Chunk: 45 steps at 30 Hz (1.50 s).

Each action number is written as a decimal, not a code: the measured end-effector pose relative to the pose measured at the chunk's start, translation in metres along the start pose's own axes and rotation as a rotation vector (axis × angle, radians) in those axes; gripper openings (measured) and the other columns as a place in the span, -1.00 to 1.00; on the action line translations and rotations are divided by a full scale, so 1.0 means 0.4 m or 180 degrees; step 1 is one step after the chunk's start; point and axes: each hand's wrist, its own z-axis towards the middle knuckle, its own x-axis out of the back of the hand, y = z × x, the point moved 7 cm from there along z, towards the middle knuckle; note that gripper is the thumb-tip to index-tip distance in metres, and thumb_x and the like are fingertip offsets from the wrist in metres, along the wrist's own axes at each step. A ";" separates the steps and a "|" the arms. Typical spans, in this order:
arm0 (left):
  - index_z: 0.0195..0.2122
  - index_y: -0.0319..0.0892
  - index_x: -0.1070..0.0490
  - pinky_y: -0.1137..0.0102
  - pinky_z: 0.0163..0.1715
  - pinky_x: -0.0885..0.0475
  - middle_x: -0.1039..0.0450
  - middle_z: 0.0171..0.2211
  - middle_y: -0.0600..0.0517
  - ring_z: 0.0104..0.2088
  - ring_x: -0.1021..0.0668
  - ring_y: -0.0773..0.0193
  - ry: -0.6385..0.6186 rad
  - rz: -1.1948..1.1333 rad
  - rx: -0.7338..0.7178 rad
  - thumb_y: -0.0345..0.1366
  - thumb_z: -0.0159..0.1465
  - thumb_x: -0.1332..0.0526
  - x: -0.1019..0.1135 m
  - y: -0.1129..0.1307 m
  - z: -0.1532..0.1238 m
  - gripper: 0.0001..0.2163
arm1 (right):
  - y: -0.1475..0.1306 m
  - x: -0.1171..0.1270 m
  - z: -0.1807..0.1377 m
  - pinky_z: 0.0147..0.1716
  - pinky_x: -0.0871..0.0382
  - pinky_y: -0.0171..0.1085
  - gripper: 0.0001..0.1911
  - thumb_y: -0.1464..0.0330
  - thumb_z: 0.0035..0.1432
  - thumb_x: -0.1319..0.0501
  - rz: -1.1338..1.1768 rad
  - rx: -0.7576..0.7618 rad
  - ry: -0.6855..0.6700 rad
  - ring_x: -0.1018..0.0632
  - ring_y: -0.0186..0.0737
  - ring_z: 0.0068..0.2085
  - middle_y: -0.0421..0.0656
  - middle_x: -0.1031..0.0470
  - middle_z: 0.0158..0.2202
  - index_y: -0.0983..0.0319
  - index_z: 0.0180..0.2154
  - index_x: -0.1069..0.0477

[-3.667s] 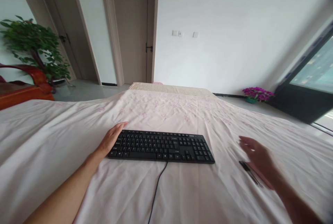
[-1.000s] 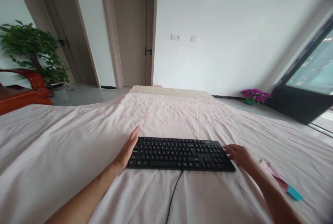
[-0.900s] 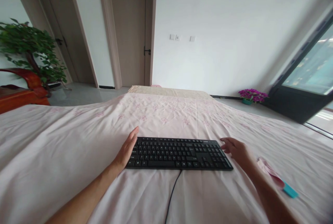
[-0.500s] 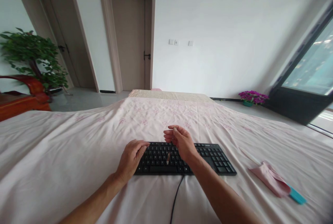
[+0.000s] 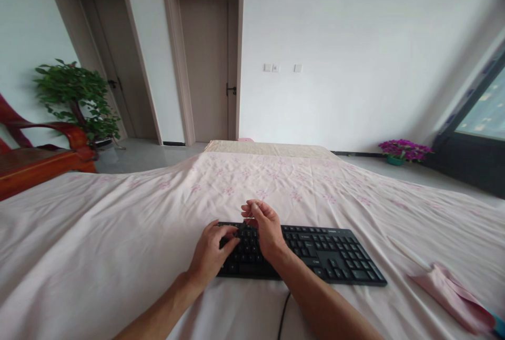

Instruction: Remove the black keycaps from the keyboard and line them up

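Note:
A black keyboard [image 5: 335, 256] lies on the pink-and-white cloth, its cable [image 5: 284, 313] running toward me. Over its left part, my right hand [image 5: 268, 227] has thumb and fingers pinched together around something thin that I cannot make out. Beside it on the left, my left hand [image 5: 213, 248] is at the keyboard's left end. Its thumb and index finger come together near a small dark thing just below the right fingertips; too little of it shows to name. The hands hide many of the keys on the left side.
A folded pink cloth [image 5: 453, 295] with a blue end lies at the right on the bed-like covered surface [image 5: 138, 235]. Farther off are a wooden chair [image 5: 74, 145], a leafy plant [image 5: 79, 98], purple flowers [image 5: 404, 149] and a door [image 5: 207, 66].
My left hand has moved right along the keyboard, its thumb and index finger coming close to my right fingertips. The brownish piece seen over the keys no longer shows. The view has shifted left.

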 end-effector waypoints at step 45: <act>-0.36 -0.14 -0.50 0.41 -0.25 -0.46 -0.56 -0.39 0.06 -0.35 -0.58 0.28 0.0785 -0.0636 0.0585 -0.21 0.17 -0.25 0.085 -0.056 0.005 -0.87 | 0.041 -0.042 -0.040 -0.25 -0.46 -0.32 -0.77 0.31 -0.03 -0.37 -0.0298 -0.0126 -0.0790 -0.53 -0.30 -0.30 -0.19 -0.51 -0.29 0.21 -0.28 -0.47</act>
